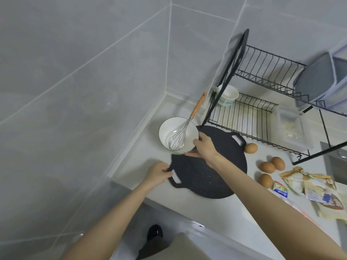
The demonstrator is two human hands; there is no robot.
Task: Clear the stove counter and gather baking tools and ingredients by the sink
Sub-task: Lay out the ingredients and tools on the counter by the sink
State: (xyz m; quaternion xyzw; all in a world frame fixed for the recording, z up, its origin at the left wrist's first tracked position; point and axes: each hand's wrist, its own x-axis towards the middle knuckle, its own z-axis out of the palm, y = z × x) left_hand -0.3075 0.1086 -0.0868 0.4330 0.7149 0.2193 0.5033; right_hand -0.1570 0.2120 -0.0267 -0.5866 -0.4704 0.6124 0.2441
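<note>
- Serving as the gathering surface, the counter (142,156) carries every item below. It ends in a tiled corner on my left. I cannot make out the sink for certain.
- Rack (253,117): stands at the back right, with its near foot just beside the griddle. It limits how far back anything can slide.
- Griddle (206,175): lies flat on the counter, between the corner and the eggs. My left hand (159,172) grips its near handle with the fingers curled on it. I judge this grip lets me steady or shift the griddle while the bowl is handled at its far edge.
- Packets (319,186): lie flat at the right, near the eggs and apart from the griddle. They read as ingredients already grouped.
- Bowl (174,132): overlaps the griddle's far-left rim. My right hand (203,147) holds it, thumb over the rim and fingers under the base, and this clamp keeps it level. I cannot tell whether it is lifted or resting.
- Whisk (177,137): the wires sit in the bowl and the handle leans on the rim toward the rack. It rides untouched, so one hand carries two tools. If the bowl tilts, it may tip out.
- Eggs (267,167): four lie loose on the counter right of the griddle. Two touch each other, and one lies near the griddle's far handle. They would roll freely, and a push of the griddle to the right would likely strike them.
</note>
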